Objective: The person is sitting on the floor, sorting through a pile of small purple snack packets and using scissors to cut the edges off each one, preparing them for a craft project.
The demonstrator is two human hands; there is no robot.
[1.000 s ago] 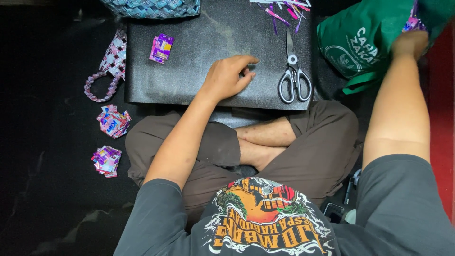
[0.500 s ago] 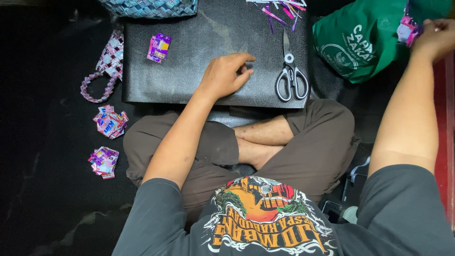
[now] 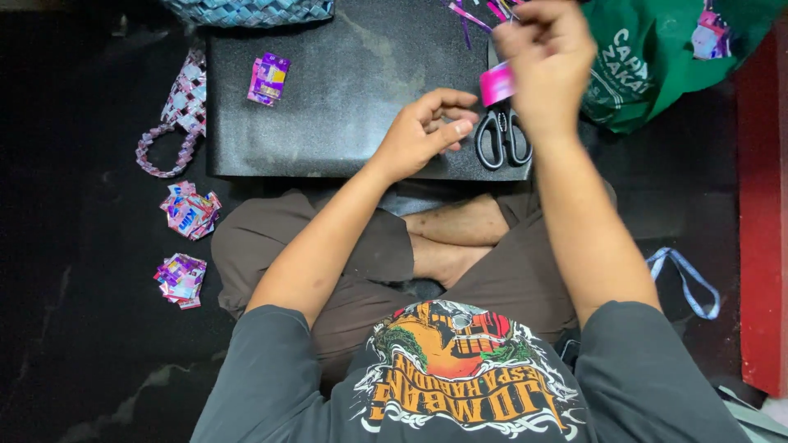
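- Right hand [image 3: 548, 70] is raised over the far right edge of the black worktop [image 3: 345, 98], fingers pinched shut on a small pink wrapper piece [image 3: 496, 84].
- The pink wrapper piece sticks out on the left side of that hand, hanging just above the scissors [image 3: 502, 135]; I can't tell its long axis, too little of it shows.
- Left hand [image 3: 423, 131] rests on the worktop, fingers loosely curled and half open, holding nothing.
- Key relation: the wrapper lies just right of and slightly beyond the left hand's fingertips, a short gap between them. Left hand is the nearer free hand to it.
- Scissors lie flat on the worktop, handles toward the person, blades pointing away; the blades are hidden under the right hand. They sit just right of the left hand's fingertips.
- Counts:
  - scissors: one
  - folded purple wrapper [image 3: 268, 79] on the worktop: one, well left of both hands
  - stacks of folded wrappers [image 3: 185, 246] on the floor to the left: two
  - woven strap [image 3: 174, 115] off the worktop's left edge: one
  - green bag [image 3: 657, 74] far right: one
  - cut strips [image 3: 476, 12] at the far edge: several, can't count
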